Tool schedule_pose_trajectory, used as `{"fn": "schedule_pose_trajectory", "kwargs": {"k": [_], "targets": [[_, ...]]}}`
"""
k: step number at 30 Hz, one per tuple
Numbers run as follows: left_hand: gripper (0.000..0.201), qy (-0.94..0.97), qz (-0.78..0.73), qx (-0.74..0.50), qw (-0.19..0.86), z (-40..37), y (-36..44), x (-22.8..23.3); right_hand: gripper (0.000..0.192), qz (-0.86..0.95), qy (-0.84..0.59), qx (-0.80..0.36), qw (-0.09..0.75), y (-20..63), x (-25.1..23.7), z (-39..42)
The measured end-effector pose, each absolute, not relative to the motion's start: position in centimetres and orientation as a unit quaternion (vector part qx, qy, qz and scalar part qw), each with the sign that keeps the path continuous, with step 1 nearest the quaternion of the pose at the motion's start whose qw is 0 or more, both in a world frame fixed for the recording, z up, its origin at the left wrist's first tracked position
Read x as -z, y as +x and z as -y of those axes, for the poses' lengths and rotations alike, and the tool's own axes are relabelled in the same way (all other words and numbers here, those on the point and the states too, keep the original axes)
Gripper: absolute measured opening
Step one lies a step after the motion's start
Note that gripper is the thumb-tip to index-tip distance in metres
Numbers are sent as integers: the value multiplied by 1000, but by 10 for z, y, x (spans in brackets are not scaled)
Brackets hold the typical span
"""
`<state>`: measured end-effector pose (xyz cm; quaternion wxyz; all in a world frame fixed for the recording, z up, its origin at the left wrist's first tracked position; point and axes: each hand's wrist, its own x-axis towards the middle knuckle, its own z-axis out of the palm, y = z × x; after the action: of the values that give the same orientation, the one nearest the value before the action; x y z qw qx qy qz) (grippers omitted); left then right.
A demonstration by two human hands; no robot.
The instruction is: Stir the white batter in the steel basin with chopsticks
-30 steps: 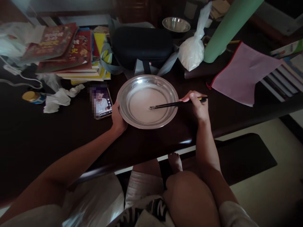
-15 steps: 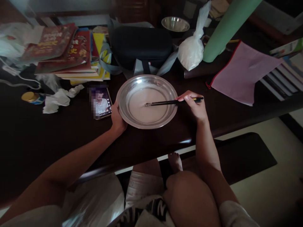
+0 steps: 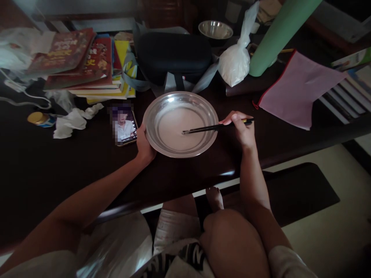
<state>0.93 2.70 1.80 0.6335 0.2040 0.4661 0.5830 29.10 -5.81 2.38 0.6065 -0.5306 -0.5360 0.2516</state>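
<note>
The metal plate of thin whitish liquid is sitting near the table's front edge; probably light, slippery, easily spilled; the left hand is gripping its rim; the right hand is pinching chopsticks, tips in the liquid.

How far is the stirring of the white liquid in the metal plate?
Done: a pale, milky liquid already lies in the metal plate, and it looks smooth, with no lumps visible. In hand: the right hand holds chopsticks with the tips in the liquid, while the left hand grips the rim. Left: probably only more stirring; the white bag stands behind the plate.
</note>
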Motion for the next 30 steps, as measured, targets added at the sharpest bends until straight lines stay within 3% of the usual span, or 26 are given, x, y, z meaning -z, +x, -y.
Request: {"fn": "schedule_pose_trajectory", "kwargs": {"k": [3,8,11,18,23,30], "targets": [[44,197,-476,-581,630,-26,11,-21,41,569,-521,-272,575,291,-23,58],[28,218,-484,-568,629,-28,8,-16,43,530,-531,-247,613,291,-23,59],[24,241,-480,-570,621,-29,6,-11,44,544,-527,-271,594,291,-23,59],[27,257,-480,-565,620,-29,4,-7,42,531,-528,-244,616,293,-22,58],[31,251,-466,-571,628,-29,5,-8,37,567,-521,-267,580,292,-22,59],[34,227,-472,-565,637,-27,8,-15,46,537,-537,-261,596,292,-23,60]]}}
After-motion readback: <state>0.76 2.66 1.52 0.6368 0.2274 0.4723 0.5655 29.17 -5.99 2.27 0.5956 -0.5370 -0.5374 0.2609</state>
